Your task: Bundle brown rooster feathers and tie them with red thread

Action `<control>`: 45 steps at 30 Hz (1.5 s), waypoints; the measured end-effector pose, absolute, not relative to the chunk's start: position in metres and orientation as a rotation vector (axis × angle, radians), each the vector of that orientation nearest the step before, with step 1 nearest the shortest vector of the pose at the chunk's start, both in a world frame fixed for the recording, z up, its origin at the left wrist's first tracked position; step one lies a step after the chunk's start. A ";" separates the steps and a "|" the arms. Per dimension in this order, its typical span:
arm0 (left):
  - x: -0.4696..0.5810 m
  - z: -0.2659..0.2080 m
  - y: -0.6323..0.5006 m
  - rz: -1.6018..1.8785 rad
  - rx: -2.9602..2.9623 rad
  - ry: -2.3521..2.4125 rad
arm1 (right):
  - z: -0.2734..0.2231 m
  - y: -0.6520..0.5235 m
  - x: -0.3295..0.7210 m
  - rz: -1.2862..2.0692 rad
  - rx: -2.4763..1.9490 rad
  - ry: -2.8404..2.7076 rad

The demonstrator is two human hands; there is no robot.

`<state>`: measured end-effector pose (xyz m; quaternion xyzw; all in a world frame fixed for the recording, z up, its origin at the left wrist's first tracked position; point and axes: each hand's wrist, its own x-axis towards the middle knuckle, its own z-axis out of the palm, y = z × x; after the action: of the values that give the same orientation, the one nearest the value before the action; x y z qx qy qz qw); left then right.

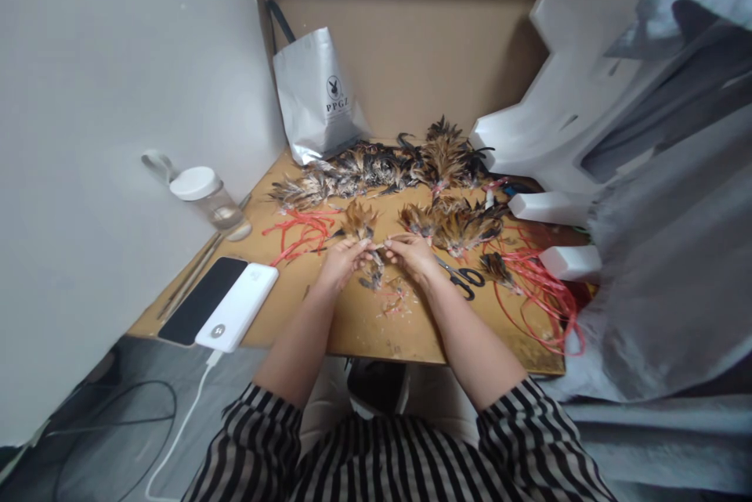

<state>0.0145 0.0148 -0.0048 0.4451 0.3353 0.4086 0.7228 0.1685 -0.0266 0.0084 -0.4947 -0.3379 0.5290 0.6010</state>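
Above the table's near middle, my left hand (345, 261) is closed in a pinch, and my right hand (413, 254) pinches opposite it. A small pale-stemmed feather (379, 247) spans the gap between my fingertips; its finer detail is too small to make out. Just beyond my left fingers is a brown feather bunch (359, 220). Below the fingertips lie a few grey-dark feathers (372, 280) and reddish scraps (395, 298). Black-handled scissors (467, 279) rest beside my right wrist.
Feather bundles (458, 224) and a long feather pile (376, 169) lie farther back. Red plastic strips (302, 234) are at left, more red strips (544, 290) at right. A white power bank (238, 306), dark phone (203, 300), bottle (211, 200), silver bag (314, 95) and white foam (558, 95) surround them.
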 end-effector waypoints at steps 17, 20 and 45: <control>0.014 -0.004 0.012 0.824 0.941 0.623 | 0.010 -0.028 0.167 1.337 -1.021 -0.762; 0.013 -0.002 0.014 0.867 0.795 0.593 | 0.013 -0.031 0.170 1.473 -0.898 -0.711; 0.016 -0.007 0.011 0.817 0.966 0.671 | 0.001 -0.025 0.163 1.253 -0.960 -0.906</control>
<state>0.0165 0.0113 -0.0069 0.4427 0.3078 0.3745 0.7543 0.1625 -0.0251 0.0006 -0.4165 -0.3929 0.5434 0.6138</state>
